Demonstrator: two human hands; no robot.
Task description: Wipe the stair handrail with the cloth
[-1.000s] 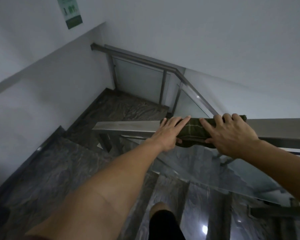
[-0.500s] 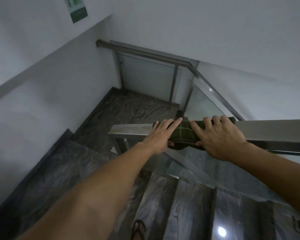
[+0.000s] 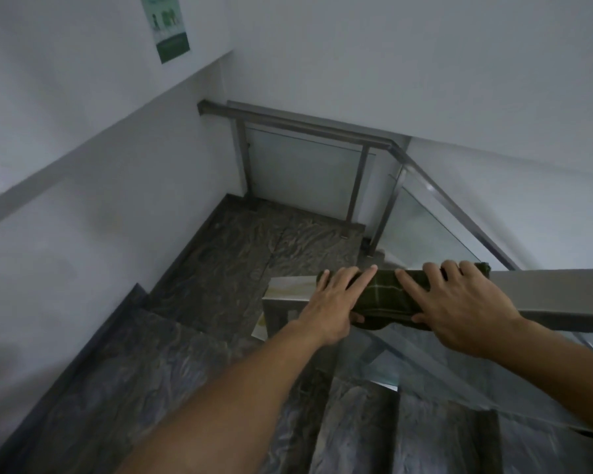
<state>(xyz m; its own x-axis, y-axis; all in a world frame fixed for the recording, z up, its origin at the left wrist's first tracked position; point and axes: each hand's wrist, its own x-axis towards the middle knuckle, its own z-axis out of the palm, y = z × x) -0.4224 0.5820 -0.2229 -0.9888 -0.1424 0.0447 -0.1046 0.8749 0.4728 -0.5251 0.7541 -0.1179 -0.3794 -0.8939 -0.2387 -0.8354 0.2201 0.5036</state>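
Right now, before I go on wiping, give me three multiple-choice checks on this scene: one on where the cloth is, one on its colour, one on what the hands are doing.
1. Where is the cloth?
A. On the stairs
B. Draped over the handrail near its end
C. Hanging on the wall

2. What colour is the cloth?
A. Dark green, light checks
B. Plain white
C. Red

3. How are the hands placed?
A. Both off the cloth
B. Only the right hand on it
C. Left hand and right hand both pressing it

Answers:
1 B, it wraps the rail top just short of the end.
2 A, pale lines cross dark green.
3 C, both palms lie flat on it.
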